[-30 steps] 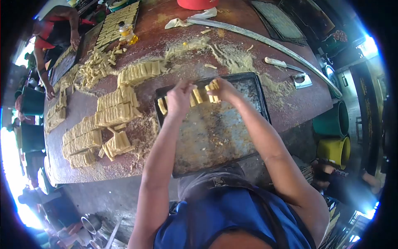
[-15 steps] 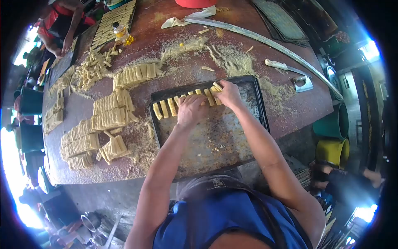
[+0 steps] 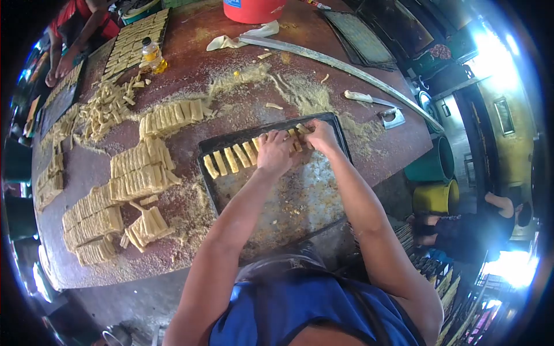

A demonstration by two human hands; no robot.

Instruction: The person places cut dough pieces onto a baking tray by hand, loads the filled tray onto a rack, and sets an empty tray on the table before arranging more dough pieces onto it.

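A row of pale dough sticks lies side by side along the far edge of a dark, worn baking tray. My left hand rests over the middle of this row, its fingers curled down around sticks that they partly hide. Close on its right, my right hand pinches the end of a dough stick between thumb and fingers at the right end of the row. The near part of the tray shows bare, stained metal.
Stacked dough sticks and a heap of offcuts lie left on the crumb-strewn table. Beyond are an oil bottle, a long metal strip, a knife, a scraper and a red bucket. Another person's hands work far left.
The view has shifted, so the table sits further left and a person at the right shows more fully. My left hand has moved right along the row, closer to my right hand.
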